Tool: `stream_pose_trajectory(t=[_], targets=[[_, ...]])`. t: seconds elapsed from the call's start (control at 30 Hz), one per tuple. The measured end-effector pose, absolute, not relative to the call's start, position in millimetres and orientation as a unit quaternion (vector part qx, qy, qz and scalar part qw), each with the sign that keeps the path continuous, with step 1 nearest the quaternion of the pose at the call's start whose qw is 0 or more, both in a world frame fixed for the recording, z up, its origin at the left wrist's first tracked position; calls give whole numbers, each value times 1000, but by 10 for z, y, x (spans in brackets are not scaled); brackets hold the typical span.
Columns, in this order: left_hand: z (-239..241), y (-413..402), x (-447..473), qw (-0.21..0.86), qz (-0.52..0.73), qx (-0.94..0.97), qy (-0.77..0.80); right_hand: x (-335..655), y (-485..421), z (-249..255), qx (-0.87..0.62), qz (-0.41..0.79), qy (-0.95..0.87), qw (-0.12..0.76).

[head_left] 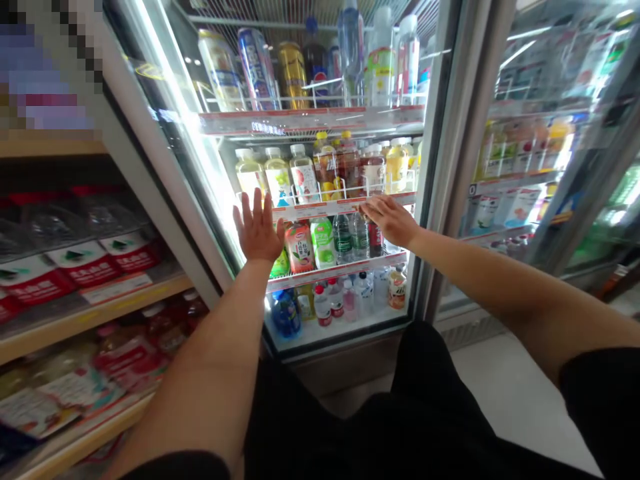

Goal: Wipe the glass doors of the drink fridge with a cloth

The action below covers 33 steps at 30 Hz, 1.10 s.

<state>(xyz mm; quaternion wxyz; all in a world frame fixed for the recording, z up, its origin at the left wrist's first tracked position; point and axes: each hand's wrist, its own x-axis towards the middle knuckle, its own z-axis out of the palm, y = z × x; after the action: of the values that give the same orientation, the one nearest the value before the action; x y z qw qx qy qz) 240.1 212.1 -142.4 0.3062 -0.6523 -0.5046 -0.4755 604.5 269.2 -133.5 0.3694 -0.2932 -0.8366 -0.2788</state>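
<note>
My left hand [257, 227] is raised with its fingers spread, palm toward a lit drinks fridge [340, 117]. It holds nothing and covers part of the fridge's middle shelves. My right hand [391, 219] is stretched out flat in front of the right side of the same shelves, with nothing visible in it. Whether either palm touches the glass I cannot tell. Between the hands stand a red-labelled bottle [300, 247], a green-and-white bottle [323, 243] and a clear water bottle [343, 237]. Above them is a row of juice and tea bottles [303, 175].
Tall cans [257, 69] and bottles fill the fridge's top shelf; a blue bottle [286, 313] stands at the bottom left. To the left, a wooden-edged shelf [95, 313] holds packs of red-capped bottles [80, 260]. Another glass-fronted fridge [525, 147] stands right, above pale floor [525, 393].
</note>
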Motion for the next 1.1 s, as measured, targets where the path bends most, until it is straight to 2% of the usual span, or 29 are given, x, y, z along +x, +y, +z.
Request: stream_pose_trajectory(t=[0.07,0.2,0.27,0.43,0.5,0.63,0.7,0.77,0.87,0.93,1.0,1.1], targets=[[-1427,2117,2404,306,-477,-651,-505,5972,2703,-1240,-283,-283,-837,374],[-1428,2106,2410,306,-472,-650,-511,5810,2769,-950,-358,-275,-757,472],[-1428,2104,2410,309,-467,-650,-513,5689,2732,-967,-378,-270,-741,485],[-1426,2104,2407,300,-474,-652,-509,5398,2554,-1300,-243,-285,-871,317],[-1425,2102,2406,298,-475,-653,-509,5335,2576,-1254,-223,-293,-878,306],[-1420,2102,2405,293,-474,-656,-510,5244,2706,-837,-284,-279,-797,454],[-1417,2106,2404,288,-475,-657,-509,5182,2705,-695,-321,-269,-759,499],[-1417,2109,2402,288,-475,-658,-508,5110,2636,-678,-328,-277,-773,467],[-1422,2111,2402,297,-475,-657,-505,5022,2517,-736,-266,-307,-842,356],[-1427,2107,2403,301,-476,-656,-502,4991,2512,-688,-233,-315,-861,325],[-1429,2102,2406,301,-478,-656,-501,4967,2569,-548,-241,-309,-844,366],[-1426,2098,2407,299,-476,-655,-505,4902,2646,-357,-294,-279,-778,480]])
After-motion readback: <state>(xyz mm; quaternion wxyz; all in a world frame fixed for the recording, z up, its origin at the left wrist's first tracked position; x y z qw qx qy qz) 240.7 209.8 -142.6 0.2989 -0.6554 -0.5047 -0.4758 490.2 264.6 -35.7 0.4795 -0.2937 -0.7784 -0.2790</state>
